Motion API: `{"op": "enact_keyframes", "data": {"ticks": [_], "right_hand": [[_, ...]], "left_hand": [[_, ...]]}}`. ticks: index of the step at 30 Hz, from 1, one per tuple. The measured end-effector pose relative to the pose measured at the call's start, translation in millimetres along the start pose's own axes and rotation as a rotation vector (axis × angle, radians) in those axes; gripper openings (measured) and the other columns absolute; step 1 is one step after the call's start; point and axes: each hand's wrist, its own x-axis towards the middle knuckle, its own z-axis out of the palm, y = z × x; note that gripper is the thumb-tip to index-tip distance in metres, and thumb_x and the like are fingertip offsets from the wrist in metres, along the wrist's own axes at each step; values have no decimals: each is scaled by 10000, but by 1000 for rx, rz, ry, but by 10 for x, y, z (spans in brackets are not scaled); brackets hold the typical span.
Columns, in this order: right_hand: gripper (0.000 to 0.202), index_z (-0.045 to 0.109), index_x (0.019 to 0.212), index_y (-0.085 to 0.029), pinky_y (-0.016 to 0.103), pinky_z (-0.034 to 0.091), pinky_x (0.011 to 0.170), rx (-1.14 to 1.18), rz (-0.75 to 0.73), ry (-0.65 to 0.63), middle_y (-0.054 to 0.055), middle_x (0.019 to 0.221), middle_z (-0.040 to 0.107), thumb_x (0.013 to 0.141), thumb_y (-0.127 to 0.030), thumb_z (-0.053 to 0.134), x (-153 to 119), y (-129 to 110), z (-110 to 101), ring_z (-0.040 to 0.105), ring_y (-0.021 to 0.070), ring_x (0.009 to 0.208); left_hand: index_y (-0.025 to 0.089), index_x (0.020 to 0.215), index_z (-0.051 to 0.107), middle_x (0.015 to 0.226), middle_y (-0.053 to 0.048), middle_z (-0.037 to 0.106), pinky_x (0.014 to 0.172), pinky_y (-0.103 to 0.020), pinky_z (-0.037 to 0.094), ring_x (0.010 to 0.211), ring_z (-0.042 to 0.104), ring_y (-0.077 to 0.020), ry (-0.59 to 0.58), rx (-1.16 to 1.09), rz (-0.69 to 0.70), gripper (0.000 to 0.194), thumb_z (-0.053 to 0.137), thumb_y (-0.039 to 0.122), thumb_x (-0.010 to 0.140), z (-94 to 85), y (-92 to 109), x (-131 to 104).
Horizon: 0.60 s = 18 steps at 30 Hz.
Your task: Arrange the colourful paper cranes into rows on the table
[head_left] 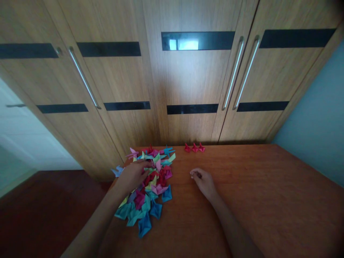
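A heap of folded paper cranes (150, 195) in blue, teal, pink, red and yellow lies on the left part of the wooden table. My left hand (135, 174) rests over the upper left of this heap, its fingers stretched out among the cranes. Three small red paper cranes (195, 147) stand in a short row near the far edge. Below that row, my right hand (203, 181) lies on the table with curled fingers and nothing visible in them.
The reddish-brown table (268, 193) reaches to a wooden wardrobe (188, 125) with long metal handles. At the left, the heap borders the table's edge, and one pale blue crane (117, 171) sits right at it. A pale wall (314, 114) bounds the right side.
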Motion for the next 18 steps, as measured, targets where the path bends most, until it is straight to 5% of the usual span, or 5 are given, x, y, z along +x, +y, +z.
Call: {"op": "enact_keyframes", "data": {"ticks": [7,18], "right_hand": [[194,649,791,-209,291,451,661,-6,-2,10,25,710,678,792,-325,494,-8,10,8,623,186,677],[193,648,778,-211,291,443,665,4,-5,14,20,694,670,787,-331,497,-1,23,15,618,187,678]], "left_hand": [[233,962,642,996,-65,638,769,-302,452,933,602,-227,-65,125,-52,197,487,239,840,281,85,-114],[219,908,639,919,-61,666,691,-274,436,836,621,-211,26,125,-204,216,429,242,865,372,132,-115]]}}
